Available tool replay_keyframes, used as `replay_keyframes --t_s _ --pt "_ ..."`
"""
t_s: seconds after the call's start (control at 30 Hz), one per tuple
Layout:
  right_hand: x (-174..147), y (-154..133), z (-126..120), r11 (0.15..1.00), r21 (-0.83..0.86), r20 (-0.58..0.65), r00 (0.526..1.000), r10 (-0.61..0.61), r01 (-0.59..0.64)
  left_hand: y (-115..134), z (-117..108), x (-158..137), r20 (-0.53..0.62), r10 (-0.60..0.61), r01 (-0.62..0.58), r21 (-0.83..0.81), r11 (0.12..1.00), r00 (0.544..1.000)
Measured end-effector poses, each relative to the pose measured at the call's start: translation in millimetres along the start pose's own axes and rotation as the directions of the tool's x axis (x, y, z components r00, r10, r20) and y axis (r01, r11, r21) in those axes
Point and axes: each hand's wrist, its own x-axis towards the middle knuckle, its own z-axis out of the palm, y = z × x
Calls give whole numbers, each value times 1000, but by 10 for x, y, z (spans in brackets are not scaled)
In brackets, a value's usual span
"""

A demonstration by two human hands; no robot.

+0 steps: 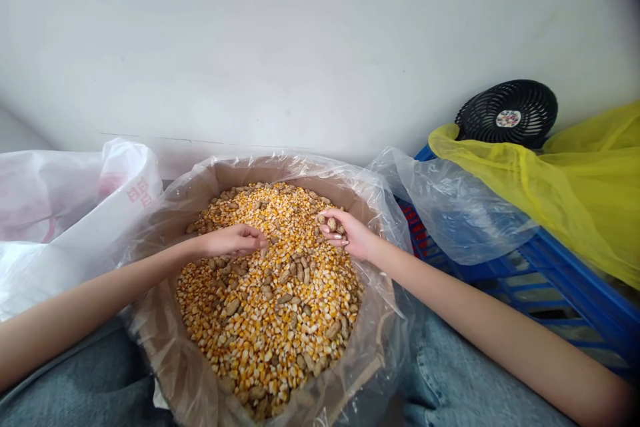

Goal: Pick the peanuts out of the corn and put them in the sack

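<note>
One big brown container [240,175] lined with clear plastic [395,208] sits under the left hand [238,240] and right hand [353,233] — yellow-and-white corn kernels [287,210] inside, plus tan, bumpy unshelled peanuts [307,275] lying every which way. Left's fingers are curled, can't tell if they're gripping anything. Right cups at least three peanuts — can't read their long axes.

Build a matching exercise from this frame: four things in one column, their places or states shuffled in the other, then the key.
Things
1. Person's bare right hand
2. Small yellow-and-white corn kernels
3. Round black slatted fan
4. White bag with red print

Places or states
A. Partly behind sheer yellow netting
B. Holding tan unshelled peanuts
C. At the picture's left edge
D. Inside a brown container lined with clear plastic

Right pairs: 1-B, 2-D, 3-A, 4-C
</note>
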Motion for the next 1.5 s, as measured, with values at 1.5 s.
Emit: replay_keyframes --t_s 1.5 --pt "-34 166 109 429 -845 280 948 -151 319 -11 157 88 -159 291 -238 285 929 944"
